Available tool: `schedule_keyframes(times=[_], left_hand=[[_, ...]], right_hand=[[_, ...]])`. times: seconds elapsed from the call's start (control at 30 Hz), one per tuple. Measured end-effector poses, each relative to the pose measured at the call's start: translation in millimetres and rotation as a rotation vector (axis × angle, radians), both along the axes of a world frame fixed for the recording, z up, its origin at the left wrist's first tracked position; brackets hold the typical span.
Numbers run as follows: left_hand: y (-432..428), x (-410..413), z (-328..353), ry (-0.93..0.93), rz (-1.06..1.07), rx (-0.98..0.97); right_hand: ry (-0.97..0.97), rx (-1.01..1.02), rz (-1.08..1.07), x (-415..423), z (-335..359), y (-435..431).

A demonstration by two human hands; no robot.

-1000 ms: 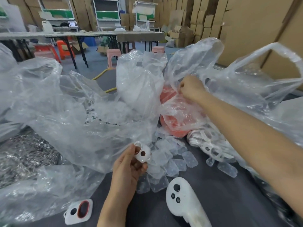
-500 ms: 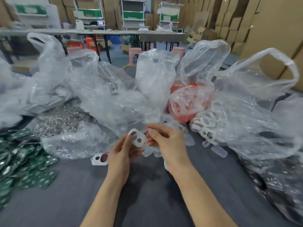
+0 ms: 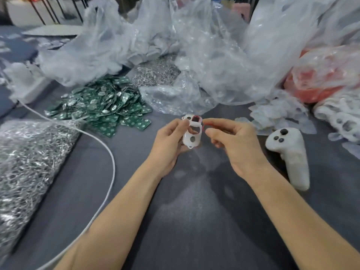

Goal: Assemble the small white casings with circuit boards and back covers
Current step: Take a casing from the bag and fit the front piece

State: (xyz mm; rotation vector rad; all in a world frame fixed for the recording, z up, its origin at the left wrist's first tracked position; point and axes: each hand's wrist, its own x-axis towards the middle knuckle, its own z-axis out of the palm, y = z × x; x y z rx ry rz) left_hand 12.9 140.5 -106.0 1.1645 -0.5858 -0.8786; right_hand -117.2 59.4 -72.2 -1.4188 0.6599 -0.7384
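Left hand is curled round a small white casing, thumb on its near edge, holding it upright just above the counter. Right hand sits close beside it, thumb and forefinger pinching a thin red piece right at the casing's top corner; it is too blurred to name. A second casing with a dark red opening lies on the counter just behind the held one.

On to the bags: a clear bag at far left is packed with shiny metal parts, and another bag at far right is full of red parts. Green circuit boards lie in a loose heap, left of the hands. Loose white casings are piled at the right edge, and a white controller rests near the right hand.
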Motion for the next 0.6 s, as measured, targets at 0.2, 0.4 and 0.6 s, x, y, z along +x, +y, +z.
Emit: schedule_keyframes(times=[0.2,0.4,0.6], left_hand=[[-5,3,1,0.200,-0.174,-0.008],[-7,5,-4,0.288,-0.304,-0.037],[-8,5,-6,0.347,-0.297,-0.057]], right_hand=[[0.002,-0.021,-0.030,-3,-9,1],[0.088,-0.169,-0.033,-3,-18,-2],[0.321,-0.859,-0.104,-7,-17,-4]])
